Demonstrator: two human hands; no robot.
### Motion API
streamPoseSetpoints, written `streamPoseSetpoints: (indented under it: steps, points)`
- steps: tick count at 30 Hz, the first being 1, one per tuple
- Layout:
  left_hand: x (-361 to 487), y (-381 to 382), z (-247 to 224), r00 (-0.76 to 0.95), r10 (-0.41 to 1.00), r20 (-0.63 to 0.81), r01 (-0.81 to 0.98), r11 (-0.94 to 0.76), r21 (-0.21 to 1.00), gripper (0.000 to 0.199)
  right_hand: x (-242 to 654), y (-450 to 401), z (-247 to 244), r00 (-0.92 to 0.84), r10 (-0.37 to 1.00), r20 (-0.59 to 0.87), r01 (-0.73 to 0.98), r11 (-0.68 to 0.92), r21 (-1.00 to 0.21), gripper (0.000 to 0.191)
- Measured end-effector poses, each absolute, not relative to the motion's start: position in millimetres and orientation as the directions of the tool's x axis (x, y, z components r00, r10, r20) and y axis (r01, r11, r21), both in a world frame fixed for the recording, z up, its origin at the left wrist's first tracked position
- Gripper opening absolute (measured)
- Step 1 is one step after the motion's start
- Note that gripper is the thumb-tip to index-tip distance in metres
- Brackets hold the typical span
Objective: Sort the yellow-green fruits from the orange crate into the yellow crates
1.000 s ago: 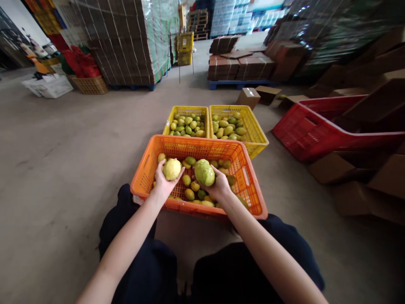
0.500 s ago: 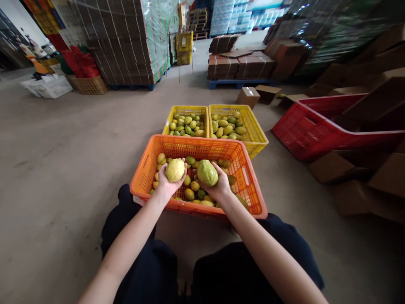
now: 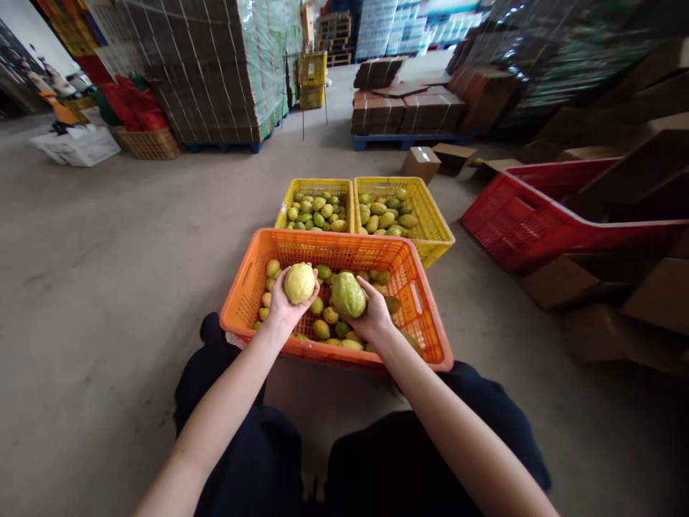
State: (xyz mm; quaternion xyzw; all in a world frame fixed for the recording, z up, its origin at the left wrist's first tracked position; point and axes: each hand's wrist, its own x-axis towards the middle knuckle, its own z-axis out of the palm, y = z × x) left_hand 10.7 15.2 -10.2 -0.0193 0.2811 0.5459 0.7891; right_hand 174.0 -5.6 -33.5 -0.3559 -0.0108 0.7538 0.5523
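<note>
Over an orange crate (image 3: pixel 323 240) that holds several yellow and green fruits, both hands are raised with the palms up. My left hand (image 3: pixel 285 310) holds a pale yellow fruit (image 3: pixel 299 283), its fingers curled round the underside. In my right hand (image 3: pixel 375 314) lies a larger green fruit (image 3: pixel 349 294), with the thumb along its right side. The two fruits are apart. Loose fruits (image 3: pixel 321 329) lie below and between the hands on the crate's bottom.
Two yellow crates of fruit (image 3: pixel 319 213) (image 3: pixel 390 215) stand just beyond the orange one. At the right are a red crate (image 3: pixel 538 215) and open cardboard boxes (image 3: pixel 570 283). Behind stand a wrapped stack (image 3: pixel 199 72) and a blue pallet (image 3: pixel 409 141) with flat cartons.
The yellow fruit in my left hand has risen slightly. The green fruit has tilted and shifted a little to the left in my right hand, with the thumb now more visible.
</note>
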Motion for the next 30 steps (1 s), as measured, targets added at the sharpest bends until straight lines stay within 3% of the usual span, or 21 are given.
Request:
streamPoseSetpoints:
  steps: [10,19,26,30]
  points:
    - [13.3,12.1,-0.6,0.148,0.869,-0.473,-0.928,0.287,0.236,0.02,169.8,-12.3,-19.2,-0.116,0.84,-0.531,-0.788,-0.403,-0.466,0.022]
    - [11.1,9.1,-0.6,0.332,0.85,-0.41,-0.896,0.42,0.144,0.04,172.7,-13.7,-15.5,-0.202,0.839,-0.506,-0.793,-0.443,-0.418,0.034]
    - [7.9,4.4,2.5,0.42,0.884,-0.207,-0.822,0.467,0.326,0.034,171.9,-10.6,-25.3,-0.159,0.896,-0.413,-0.844,-0.341,-0.414,0.037]
    - [9.9,3.3,5.4,0.411,0.882,-0.229,-0.796,0.47,0.381,0.033,170.1,-10.0,-23.5,-0.078,0.924,-0.374,-0.836,-0.266,-0.481,0.041]
